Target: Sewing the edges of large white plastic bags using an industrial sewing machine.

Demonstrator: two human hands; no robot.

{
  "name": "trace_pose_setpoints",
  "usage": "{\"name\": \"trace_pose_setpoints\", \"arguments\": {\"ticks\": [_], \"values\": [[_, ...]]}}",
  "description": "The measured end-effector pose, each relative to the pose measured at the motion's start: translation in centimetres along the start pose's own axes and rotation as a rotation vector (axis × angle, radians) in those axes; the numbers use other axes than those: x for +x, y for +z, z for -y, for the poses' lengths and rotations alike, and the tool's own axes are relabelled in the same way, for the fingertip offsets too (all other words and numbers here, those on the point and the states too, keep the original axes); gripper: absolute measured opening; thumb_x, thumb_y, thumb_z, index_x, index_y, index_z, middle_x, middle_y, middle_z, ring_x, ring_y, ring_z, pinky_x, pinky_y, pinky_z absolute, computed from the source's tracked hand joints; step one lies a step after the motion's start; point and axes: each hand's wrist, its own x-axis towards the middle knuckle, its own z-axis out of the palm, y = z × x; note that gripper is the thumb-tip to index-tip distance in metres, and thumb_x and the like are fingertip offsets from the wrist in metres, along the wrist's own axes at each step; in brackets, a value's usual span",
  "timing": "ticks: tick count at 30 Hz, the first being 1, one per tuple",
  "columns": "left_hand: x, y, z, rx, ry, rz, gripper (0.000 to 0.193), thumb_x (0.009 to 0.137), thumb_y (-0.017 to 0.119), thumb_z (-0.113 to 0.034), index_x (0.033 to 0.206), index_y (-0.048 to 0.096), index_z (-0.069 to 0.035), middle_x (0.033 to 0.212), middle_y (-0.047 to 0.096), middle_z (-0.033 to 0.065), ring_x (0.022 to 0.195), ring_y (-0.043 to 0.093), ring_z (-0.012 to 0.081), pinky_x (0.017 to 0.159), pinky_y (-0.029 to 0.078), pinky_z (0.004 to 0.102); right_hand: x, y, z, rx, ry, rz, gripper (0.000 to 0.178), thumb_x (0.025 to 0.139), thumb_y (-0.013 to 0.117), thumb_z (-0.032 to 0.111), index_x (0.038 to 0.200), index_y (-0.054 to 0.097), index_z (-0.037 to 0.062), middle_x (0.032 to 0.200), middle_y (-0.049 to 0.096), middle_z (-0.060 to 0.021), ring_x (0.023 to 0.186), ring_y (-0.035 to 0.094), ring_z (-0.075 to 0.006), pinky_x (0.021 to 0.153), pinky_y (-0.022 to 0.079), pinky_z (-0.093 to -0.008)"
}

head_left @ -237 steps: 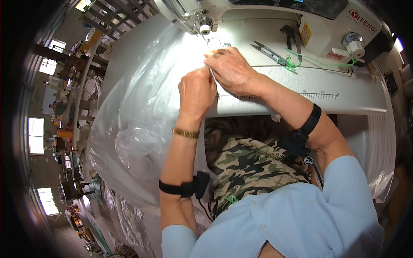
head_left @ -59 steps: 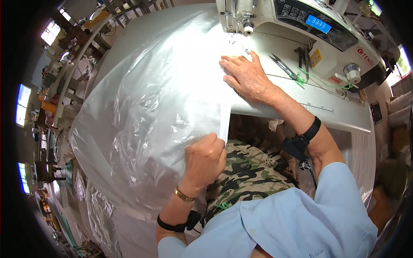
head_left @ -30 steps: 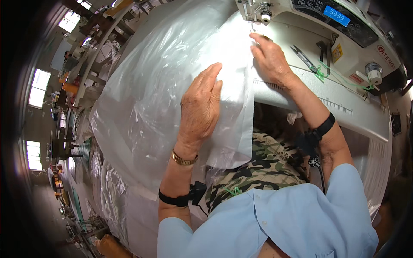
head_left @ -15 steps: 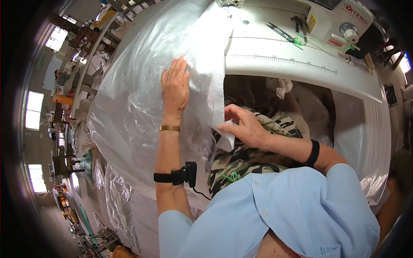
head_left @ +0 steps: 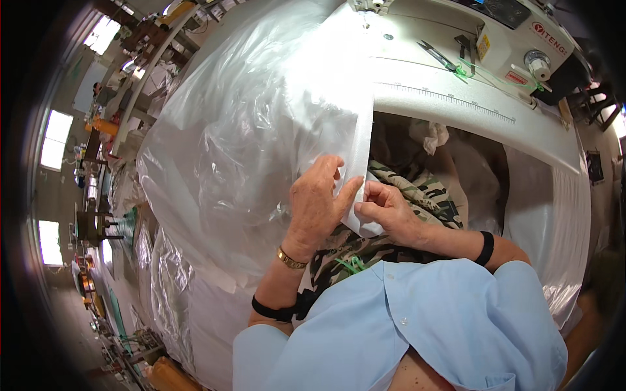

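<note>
A large translucent white plastic sheet (head_left: pixel 222 150) runs from beneath the sewing machine's needle area (head_left: pixel 370 8) down toward my lap, with a white folded strip (head_left: pixel 360 140) along its right edge. My left hand (head_left: pixel 317 205) is bent over this edge, its fingers curled on the film and its thumb lying across the strip. Close beside it, my right hand (head_left: pixel 391 212) pinches the lower end of the strip between thumb and curled fingers. The two hands nearly touch. Some fingertips are hidden behind the strip.
On the pale machine bed (head_left: pixel 450 98), marked with a ruler scale, lie thread snips (head_left: pixel 438 56) and a dark metal piece (head_left: pixel 464 49). The machine's head with its handwheel (head_left: pixel 537 65) stands at the upper right. Stacked white sheeting (head_left: pixel 544 215) hangs at the right.
My left hand has come down and right from lying flat on the film to the strip's edge. My right hand has shifted slightly right and down with the edge. The view has turned a little.
</note>
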Motion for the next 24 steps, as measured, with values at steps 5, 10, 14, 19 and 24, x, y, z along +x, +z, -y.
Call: {"name": "trace_pose_setpoints", "arguments": {"ticks": [5,10,14,19,24], "values": [[-1.0,1.5,1.9,0.119,0.006,-0.166,0.028,0.086,0.074,-0.019,0.102,0.062,0.000,0.081,0.057,0.0110,0.063,0.057,0.0227,0.059,0.047,0.0321,0.5,1.7,-1.5,0.028,-0.102,-0.145,0.028,0.092,0.066,0.018,0.111,0.061,-0.0018,0.093,0.065,-0.0030,0.082,0.059,-0.0069,0.072,0.049,-0.0257],[-1.1,1.2,2.8,0.362,0.161,-0.115,0.028,0.081,0.074,-0.016,0.104,0.065,-0.002,0.098,0.061,0.0109,0.090,0.059,0.0272,0.077,0.047,0.0400,-0.4,1.0,-0.6,-0.371,-0.011,-0.154,0.031,0.094,0.062,0.024,0.103,0.065,-0.0055,0.083,0.064,-0.0023,0.075,0.055,-0.0071,0.064,0.046,-0.0267],[-1.2,1.2,1.4,0.150,0.164,-0.114,0.024,0.080,0.073,-0.017,0.100,0.067,-0.004,0.100,0.061,0.0102,0.096,0.058,0.0278,0.082,0.045,0.0401,-1.3,0.6,0.0,-0.343,-0.082,-0.130,0.029,0.094,0.058,0.021,0.104,0.065,-0.0050,0.082,0.060,0.0004,0.072,0.050,-0.0052,0.061,0.042,-0.0257],[-1.0,2.2,2.9,0.422,0.123,0.025,0.011,0.080,0.068,-0.012,0.089,0.065,-0.006,0.088,0.062,0.0079,0.086,0.059,0.0263,0.079,0.042,0.0385,-1.0,0.1,-0.9,-0.308,0.014,-0.088,0.027,0.096,0.059,0.019,0.110,0.066,-0.0031,0.093,0.064,0.0003,0.081,0.055,-0.0046,0.069,0.046,-0.0232],[-1.9,1.0,2.6,0.279,0.212,-0.066,0.005,0.082,0.065,-0.008,0.086,0.062,-0.005,0.078,0.059,0.0074,0.078,0.057,0.0259,0.077,0.040,0.0381,-1.5,0.7,0.0,-0.316,0.059,-0.083,0.027,0.097,0.058,0.022,0.108,0.064,-0.0022,0.086,0.062,0.0026,0.075,0.052,-0.0043,0.064,0.044,-0.0249]]}}
